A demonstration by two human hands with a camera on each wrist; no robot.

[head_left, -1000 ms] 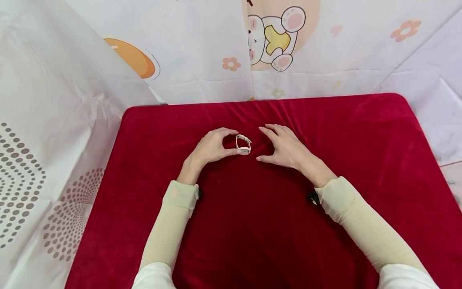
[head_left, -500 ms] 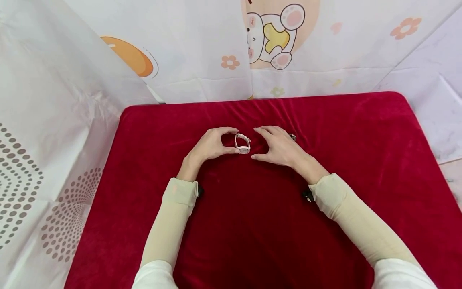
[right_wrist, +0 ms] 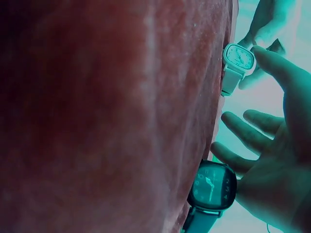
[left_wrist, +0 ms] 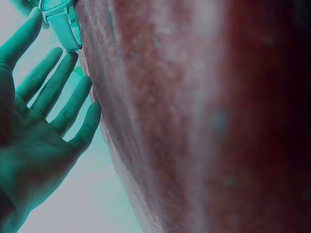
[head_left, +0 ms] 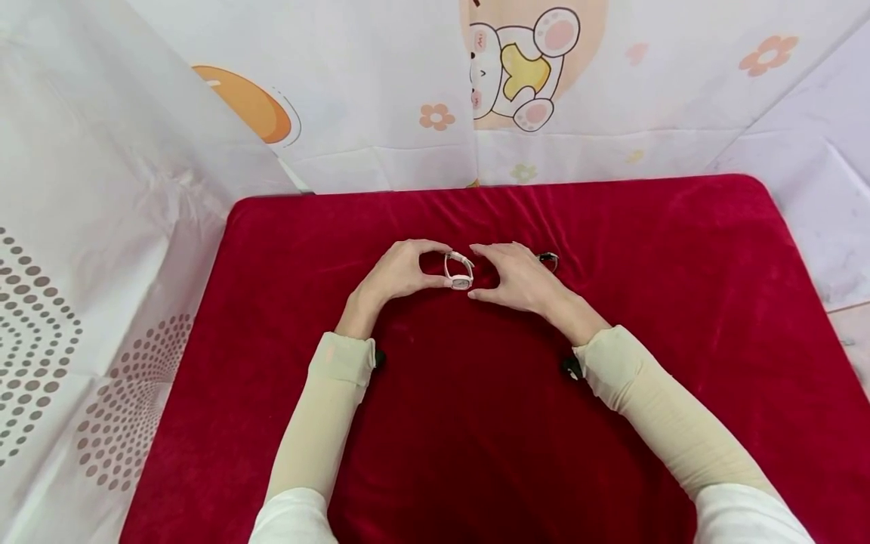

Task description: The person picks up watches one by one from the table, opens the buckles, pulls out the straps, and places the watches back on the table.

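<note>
On the red-covered bench (head_left: pixel 272 317), the left hand (head_left: pixel 397 273) pinches a small white watch (head_left: pixel 459 270) between thumb and forefinger, steadying it on edge at mid-bench. The right hand (head_left: pixel 518 276), fingers spread and holding nothing, hovers just beside it. A clumsy touch could topple the square-faced, looped-strap watch or nudge the dark watch (head_left: pixel 549 260) behind.
</note>
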